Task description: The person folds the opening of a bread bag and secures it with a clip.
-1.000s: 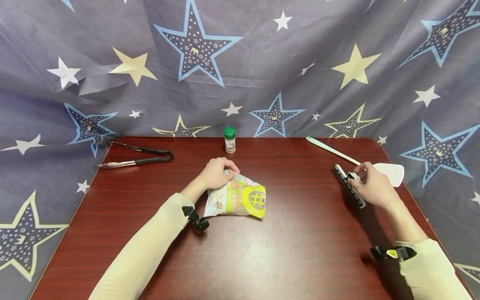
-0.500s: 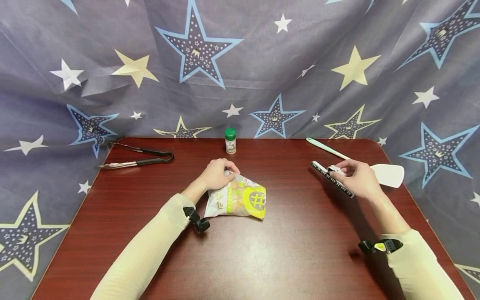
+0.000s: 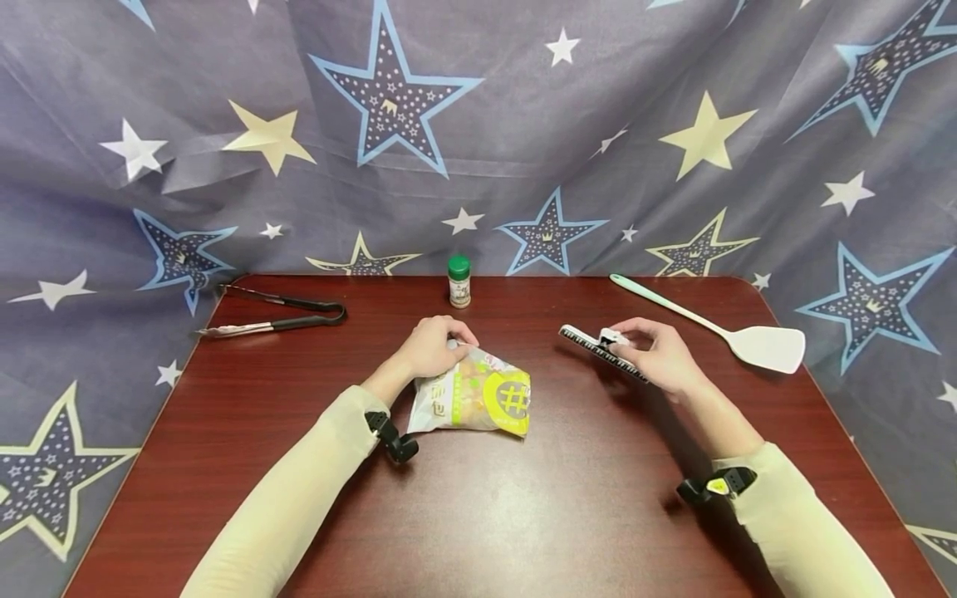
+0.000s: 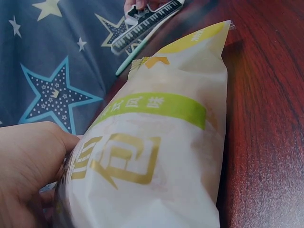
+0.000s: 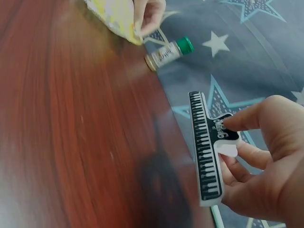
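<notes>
The head view looks down across the table (image 3: 516, 507). Close up, left wrist view faces right, right wrist left; both see bag (image 3: 474, 390) and clip (image 5: 206, 152).

And here's the table (image 3: 583, 515): tongs (image 3: 306, 321) at back left, bottle (image 3: 459, 284) at centre back, before the curtain (image 3: 516, 141). In front, the bag (image 3: 478, 394), left hand (image 3: 436, 347) at its rear-left corner. Rightward, the right hand's (image 3: 664, 355) clip (image 3: 587, 345), then the spatula (image 3: 766, 347), behind and farther right!
</notes>
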### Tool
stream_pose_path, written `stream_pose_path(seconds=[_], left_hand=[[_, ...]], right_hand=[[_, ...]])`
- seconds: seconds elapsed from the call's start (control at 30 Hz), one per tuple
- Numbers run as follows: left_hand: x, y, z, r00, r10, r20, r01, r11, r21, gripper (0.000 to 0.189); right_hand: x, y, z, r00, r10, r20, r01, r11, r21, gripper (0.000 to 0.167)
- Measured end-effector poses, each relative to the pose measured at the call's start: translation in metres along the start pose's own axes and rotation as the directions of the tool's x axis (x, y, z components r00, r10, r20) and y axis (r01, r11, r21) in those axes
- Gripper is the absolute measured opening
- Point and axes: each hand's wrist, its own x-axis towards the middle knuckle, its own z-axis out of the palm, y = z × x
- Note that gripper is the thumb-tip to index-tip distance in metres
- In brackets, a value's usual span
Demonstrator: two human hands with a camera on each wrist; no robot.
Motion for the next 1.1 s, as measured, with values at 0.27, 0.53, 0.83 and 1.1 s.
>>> stream_pose_path(seconds=[0.27,0.53,0.83,1.1], left_hand=[[0.001,-0.002,0.001,1.000,-0.006,-0.001,0.006,1.000,0.002,0.011],[0.003,-0.003,0.002,1.000,-0.016,-0.003,0.016,1.000,0.006,0.011],[0.000,-0.003,0.002,1.000,-0.014,-0.002,0.014,1.000,0.005,0.011],[0.000,-0.003,0.001,1.000,-0.010,-0.004,0.010,1.000,-0.008,0.012]], right_hand=[[0.005,-0.007,0.024,0.997,0.041,0.068,-0.052,0.984,0.168,0.037],[0.008,-0.007,0.042,0.990,0.041,0.134,-0.083,0.940,0.331,0.033],[0.009,-0.008,0.057,0.982,0.050,0.181,-0.125,0.895,0.428,0.015],[0.010,-0.001,0.064,0.955,0.094,0.281,-0.218,0.866,0.449,0.027]])
